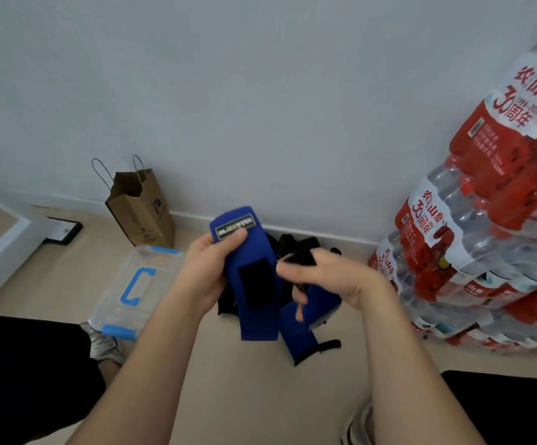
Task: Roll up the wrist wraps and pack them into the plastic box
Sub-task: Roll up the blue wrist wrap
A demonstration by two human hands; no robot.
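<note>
Head view, and your left hand [209, 268] is up in the middle of the frame, fingers curled round the top end of a blue wrist wrap [260, 326], thumb pressed flat on its woven label [235, 227]. The wrap hangs straight down from that grip, unrolled, with its black hook-and-loop patch [257, 284] facing you.

Your right hand [321, 274] sits just beside it, level with the patch. The fingers are bent and pinching a black strap [299, 255]. It's blurred there, so it may be the wrap's own thumb loop or a separate piece; you can't tell from here.

Below your right hand, a second blue wrap [299, 335] lies on the beige floor [244, 396], also unrolled, with a black loop [328, 345] sticking out at its lower end. Behind both wraps, near the skirting, there's a heap of black fabric [288, 244], partly hidden by your hands.

Over to your left, the clear plastic box [110, 300] rests on the floor with its lid on, blue handle and blue latches showing. It's apart from the wraps, near your left forearm. A sneaker [103, 342] pokes out just below its near corner.

Further back, a brown paper bag [142, 213] stands upright against the white wall [260, 91], and a dark flat frame [65, 231] lies on the floor to its left. On your right, shrink-wrapped packs of bottled water [485, 220] with red labels are stacked high against the wall.
</note>
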